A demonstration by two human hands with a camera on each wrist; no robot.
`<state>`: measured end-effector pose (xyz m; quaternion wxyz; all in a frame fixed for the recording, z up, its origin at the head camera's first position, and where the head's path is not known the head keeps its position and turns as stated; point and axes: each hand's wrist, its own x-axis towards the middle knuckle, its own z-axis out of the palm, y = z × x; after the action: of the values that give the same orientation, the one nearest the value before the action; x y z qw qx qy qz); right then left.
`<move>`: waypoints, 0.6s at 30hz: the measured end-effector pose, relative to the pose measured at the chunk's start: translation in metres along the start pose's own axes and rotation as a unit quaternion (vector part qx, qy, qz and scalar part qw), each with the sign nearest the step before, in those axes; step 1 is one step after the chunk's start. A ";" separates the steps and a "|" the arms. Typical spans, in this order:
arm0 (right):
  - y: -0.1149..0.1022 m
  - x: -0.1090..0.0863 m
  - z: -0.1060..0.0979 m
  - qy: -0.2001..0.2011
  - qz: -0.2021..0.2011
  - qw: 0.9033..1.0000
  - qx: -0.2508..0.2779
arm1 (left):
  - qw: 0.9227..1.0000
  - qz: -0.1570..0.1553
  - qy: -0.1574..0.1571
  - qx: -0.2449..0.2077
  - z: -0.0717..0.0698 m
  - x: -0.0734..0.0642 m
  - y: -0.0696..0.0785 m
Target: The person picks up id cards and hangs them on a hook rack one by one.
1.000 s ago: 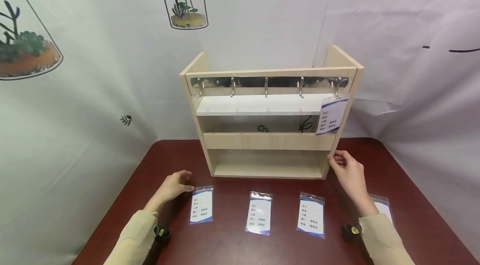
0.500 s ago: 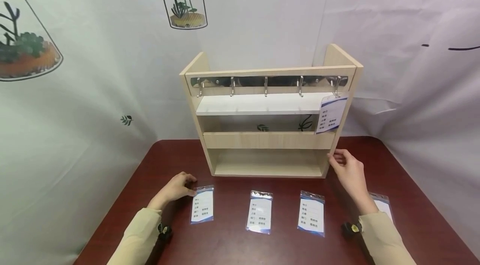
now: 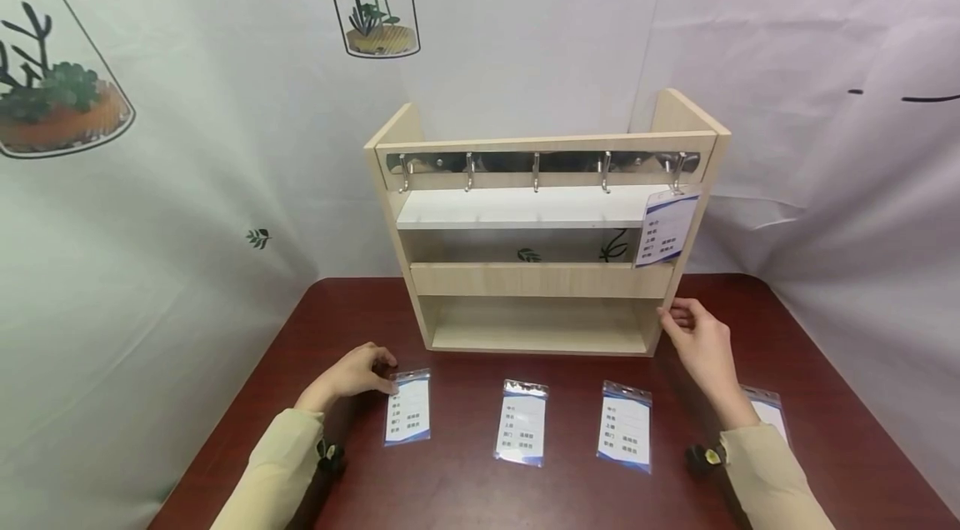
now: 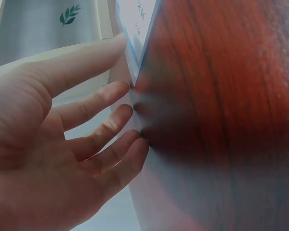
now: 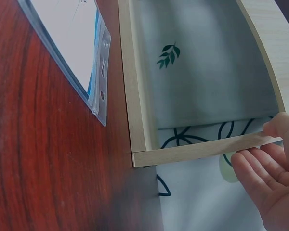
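My left hand [image 3: 347, 375] is at the left badge [image 3: 408, 413], a clear card holder with a blue-edged white card lying on the table. In the left wrist view the thumb lies over the edge of the badge [image 4: 139, 24], and the other fingertips rest on the tabletop by its corner. My right hand [image 3: 702, 348] grips the right side panel of a wooden rack [image 3: 540, 281], thumb at the front edge and fingers on the outer face. In the right wrist view that panel [image 5: 197, 152] runs between thumb and fingers. Another badge [image 3: 667, 227] hangs from the rack's rightmost hook.
Two more badges, a middle one [image 3: 521, 423] and a right one [image 3: 626, 427], lie on the dark red table [image 3: 570, 497]. A further badge [image 3: 767, 411] is partly hidden behind the right forearm. The metal hook strip [image 3: 570, 162] spans the rack's top. Patterned cloth [image 3: 525, 30] hangs behind.
My left hand has shifted slightly right, its thumb coming from beside the left badge's top corner onto it. The right hand keeps its grip on the rack.
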<state>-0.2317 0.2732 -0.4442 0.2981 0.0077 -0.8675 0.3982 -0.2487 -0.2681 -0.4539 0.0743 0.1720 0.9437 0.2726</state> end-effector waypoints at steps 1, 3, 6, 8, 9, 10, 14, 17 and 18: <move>0.000 0.000 0.000 0.000 0.000 1.000 0.001 | 1.000 0.001 -0.004 0.001 0.000 0.000 0.000; 0.000 0.000 0.000 -0.001 0.000 1.000 0.002 | 1.000 0.002 -0.007 -0.001 0.000 0.000 0.001; 0.000 0.000 0.000 -0.002 -0.002 1.000 0.000 | 1.000 0.005 -0.011 0.000 0.001 0.000 0.001; 0.001 0.000 0.000 -0.001 -0.004 1.000 -0.001 | 1.000 0.006 -0.011 0.004 0.002 0.000 0.001; 0.001 0.001 0.000 0.000 -0.004 1.000 -0.002 | 1.000 0.006 -0.011 0.007 0.002 0.000 0.001; 0.001 0.001 0.000 0.000 -0.005 1.000 -0.001 | 1.000 0.006 -0.010 0.010 0.002 0.000 0.001; 0.001 0.002 0.000 0.000 -0.005 1.000 0.000 | 1.000 0.007 -0.008 0.016 0.003 0.001 0.001; 0.000 0.001 0.000 -0.001 -0.004 1.000 -0.001 | 1.000 0.017 -0.008 0.020 0.002 0.002 0.002; 0.000 0.001 0.000 -0.001 -0.003 1.000 0.000 | 1.000 0.018 -0.008 0.021 0.002 0.002 0.002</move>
<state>-0.2323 0.2736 -0.4441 0.2986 0.0111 -0.8677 0.3972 -0.2492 -0.2650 -0.4548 0.0736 0.1924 0.9455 0.2521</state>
